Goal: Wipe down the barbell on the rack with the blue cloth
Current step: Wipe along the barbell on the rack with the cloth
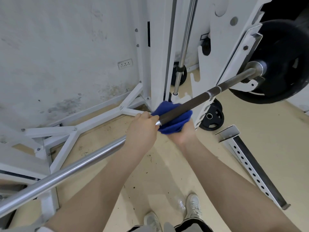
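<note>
While left hand (142, 129) grips barbell (189, 102) on rack (234, 64), right hand (181, 131) cups blue cloth (173, 126) under dark knurl. I'd close cloth round bar, slide toward plate (284, 47).

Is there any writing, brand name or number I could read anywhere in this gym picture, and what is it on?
No text can be read here.
Black plate on the barbell: no legible lettering.
Small plate on the floor: raised marks, too blurred to read.
Wall socket: no lettering visible.
Blue cloth: plain.
</note>
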Demonstrator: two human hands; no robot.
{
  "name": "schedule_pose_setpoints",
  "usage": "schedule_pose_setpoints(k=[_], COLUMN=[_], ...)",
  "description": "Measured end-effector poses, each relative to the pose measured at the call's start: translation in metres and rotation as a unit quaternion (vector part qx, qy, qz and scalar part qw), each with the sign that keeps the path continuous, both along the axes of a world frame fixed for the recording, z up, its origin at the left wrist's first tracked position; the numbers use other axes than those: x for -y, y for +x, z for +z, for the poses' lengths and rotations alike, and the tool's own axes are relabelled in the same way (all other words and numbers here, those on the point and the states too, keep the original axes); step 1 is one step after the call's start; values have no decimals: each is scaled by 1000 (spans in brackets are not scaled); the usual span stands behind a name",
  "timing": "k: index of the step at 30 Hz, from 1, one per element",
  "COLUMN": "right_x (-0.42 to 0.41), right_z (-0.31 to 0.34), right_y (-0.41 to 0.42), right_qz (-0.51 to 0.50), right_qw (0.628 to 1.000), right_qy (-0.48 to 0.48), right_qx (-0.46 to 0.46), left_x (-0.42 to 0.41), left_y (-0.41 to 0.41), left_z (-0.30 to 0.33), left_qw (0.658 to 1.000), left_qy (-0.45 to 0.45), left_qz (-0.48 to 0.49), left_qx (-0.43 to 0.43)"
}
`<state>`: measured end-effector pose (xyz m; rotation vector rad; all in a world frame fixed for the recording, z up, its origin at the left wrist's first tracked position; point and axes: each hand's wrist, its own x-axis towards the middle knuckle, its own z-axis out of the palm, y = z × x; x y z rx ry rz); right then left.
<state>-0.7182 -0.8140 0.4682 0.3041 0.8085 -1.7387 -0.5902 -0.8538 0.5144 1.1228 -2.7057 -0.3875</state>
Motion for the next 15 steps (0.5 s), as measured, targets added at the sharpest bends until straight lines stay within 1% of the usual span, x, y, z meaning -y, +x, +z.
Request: schedule_pose_setpoints(k=[3, 4, 6, 7, 8, 9, 10, 11, 13, 14, 15], right_x=[3, 1, -2, 0, 4, 9, 13, 16, 23, 19, 17], right_z=[-4, -5, -4, -4, -3, -3, -2, 4, 3, 2, -1], right_y=[17, 12, -3, -10, -18, -22, -21, -13, 9, 22, 30], right_qz=[71, 68, 29, 5, -20, -43, -50, -31, 17, 42, 69], right_qw=[997, 997, 998, 997, 994, 996, 998, 998, 998, 983, 974], right_qy=[7, 24, 50, 57, 84, 68, 28, 7, 39, 93, 104], right_qx=[-27, -33, -30, -42, -63, -38, -35, -54, -53, -155, -191], left_x=[2, 2, 3, 3, 2, 2, 1, 1, 0, 0, 0], left_y=[-2, -2, -1, -1, 0, 0, -1, -1, -3, -4, -4], left_z=[2, 3, 3, 2, 1, 2, 2, 2, 3, 3, 3], left_qw=[1000, 1000, 1000, 1000, 1000, 1000, 1000, 1000, 1000, 1000, 1000], left_qy=[11, 11, 8, 6, 4, 1, -1, -1, 3, 5, 7], left_qz=[5, 6, 3, 2, 1, 2, 5, 7, 12, 15, 18], left_qx=[9, 6, -1, -2, -1, 1, 4, 6, 7, 6, 4])
